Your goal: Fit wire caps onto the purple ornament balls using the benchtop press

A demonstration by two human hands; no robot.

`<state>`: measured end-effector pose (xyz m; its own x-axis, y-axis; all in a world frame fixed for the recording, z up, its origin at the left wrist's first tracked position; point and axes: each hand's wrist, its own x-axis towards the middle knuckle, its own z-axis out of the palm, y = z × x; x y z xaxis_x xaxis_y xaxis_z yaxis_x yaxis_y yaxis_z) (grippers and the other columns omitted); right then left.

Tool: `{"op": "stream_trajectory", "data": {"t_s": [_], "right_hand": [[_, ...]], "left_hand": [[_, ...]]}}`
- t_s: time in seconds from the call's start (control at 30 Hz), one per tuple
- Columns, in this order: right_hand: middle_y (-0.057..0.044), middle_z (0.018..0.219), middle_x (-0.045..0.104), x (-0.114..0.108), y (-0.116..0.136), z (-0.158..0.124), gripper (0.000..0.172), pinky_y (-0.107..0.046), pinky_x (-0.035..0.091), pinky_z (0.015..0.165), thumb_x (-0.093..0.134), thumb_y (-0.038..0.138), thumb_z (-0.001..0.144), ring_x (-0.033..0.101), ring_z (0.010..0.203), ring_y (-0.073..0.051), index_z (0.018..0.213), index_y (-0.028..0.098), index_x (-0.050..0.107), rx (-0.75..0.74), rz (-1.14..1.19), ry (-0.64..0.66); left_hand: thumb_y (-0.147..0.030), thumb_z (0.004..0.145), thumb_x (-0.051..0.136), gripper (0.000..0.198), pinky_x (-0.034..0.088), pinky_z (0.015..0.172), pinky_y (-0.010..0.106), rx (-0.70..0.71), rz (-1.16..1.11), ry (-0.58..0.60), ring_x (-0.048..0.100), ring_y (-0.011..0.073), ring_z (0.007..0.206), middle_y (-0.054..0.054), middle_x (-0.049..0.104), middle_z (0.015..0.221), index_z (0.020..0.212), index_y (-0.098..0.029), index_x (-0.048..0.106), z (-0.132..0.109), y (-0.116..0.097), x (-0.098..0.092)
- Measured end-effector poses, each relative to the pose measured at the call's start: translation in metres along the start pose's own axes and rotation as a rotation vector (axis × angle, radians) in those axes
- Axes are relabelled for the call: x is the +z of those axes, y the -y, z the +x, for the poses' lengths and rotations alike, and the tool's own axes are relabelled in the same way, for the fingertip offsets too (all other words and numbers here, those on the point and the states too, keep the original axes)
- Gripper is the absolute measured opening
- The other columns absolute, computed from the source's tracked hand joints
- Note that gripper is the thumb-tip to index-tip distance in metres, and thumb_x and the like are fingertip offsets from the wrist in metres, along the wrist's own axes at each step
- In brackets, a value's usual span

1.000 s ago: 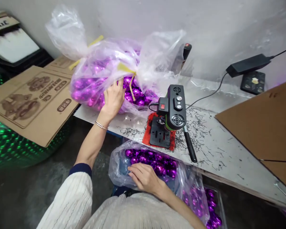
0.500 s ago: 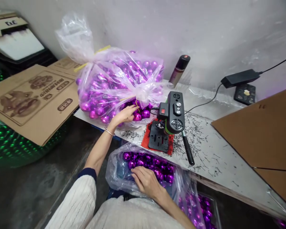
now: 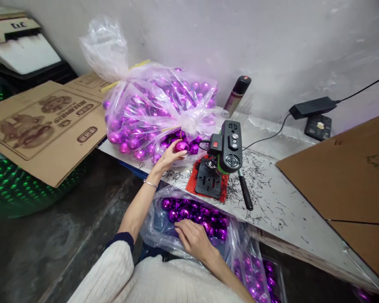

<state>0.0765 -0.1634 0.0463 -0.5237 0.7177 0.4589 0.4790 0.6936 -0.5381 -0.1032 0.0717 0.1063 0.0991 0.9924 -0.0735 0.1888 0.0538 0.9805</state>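
Note:
My left hand (image 3: 169,156) is closed around a shiny purple ball ornament (image 3: 181,146) at the mouth of a clear plastic bag (image 3: 145,107) full of such balls. My right hand (image 3: 194,236) hovers over or rests at the near side of a plastic-lined bin (image 3: 158,229) with several purple faceted balls in it; its fingers are curled, and whatever may be between them is hidden. Between the bag and the table's front stands a small black press machine (image 3: 232,145) with a lever handle (image 3: 246,193) and a slotted base plate (image 3: 208,179) on red cloth.
Small dark bits litter the white table (image 3: 290,210). A spray can (image 3: 238,96) stands by the wall, and a power adapter (image 3: 314,107) hangs on a cable. Cardboard boxes flank both sides: a printed one (image 3: 47,126) and a plain one (image 3: 344,181). Green balls (image 3: 28,185) are at far left.
My left hand has turned and drawn slightly back, now with a purple ball in its fingers at the bag's opening. My right hand stays almost in place. The view has shifted slightly.

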Motion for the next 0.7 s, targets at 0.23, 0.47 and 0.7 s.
{"op": "stream_trajectory", "data": {"t_s": [0.23, 0.47, 0.7], "right_hand": [[-0.004, 0.088, 0.076, 0.0, -0.004, -0.003, 0.021, -0.025, 0.056, 0.067, 0.045, 0.021, 0.105, 0.071, 0.076, -0.013, 0.106, 0.017, 0.065, 0.005, -0.02, -0.014], [-0.004, 0.091, 0.076, 0.001, -0.006, -0.007, 0.019, -0.025, 0.056, 0.07, 0.048, 0.021, 0.104, 0.071, 0.078, -0.013, 0.108, 0.017, 0.066, 0.042, -0.041, 0.003], [-0.005, 0.091, 0.076, -0.001, -0.009, -0.023, 0.018, -0.025, 0.057, 0.07, 0.049, 0.02, 0.103, 0.072, 0.078, -0.014, 0.108, 0.018, 0.066, 0.093, -0.052, -0.009]], "left_hand": [[-0.039, 0.096, 0.067, 0.048, 0.055, 0.112, 0.045, -0.186, -0.676, 0.013, 0.072, 0.0231, 0.118, 0.007, 0.071, 0.134, 0.142, -0.027, 0.06, -0.063, 0.006, 0.019], [-0.039, 0.092, 0.073, 0.052, 0.053, 0.114, 0.044, -0.213, -0.56, -0.024, 0.068, 0.025, 0.126, 0.009, 0.07, 0.137, 0.14, -0.023, 0.061, -0.074, 0.038, 0.082], [-0.04, 0.078, 0.088, 0.063, 0.048, 0.114, 0.049, 0.074, 0.118, -0.09, 0.067, 0.0323, 0.124, 0.014, 0.073, 0.13, 0.133, -0.02, 0.067, -0.067, 0.052, 0.111]]}}
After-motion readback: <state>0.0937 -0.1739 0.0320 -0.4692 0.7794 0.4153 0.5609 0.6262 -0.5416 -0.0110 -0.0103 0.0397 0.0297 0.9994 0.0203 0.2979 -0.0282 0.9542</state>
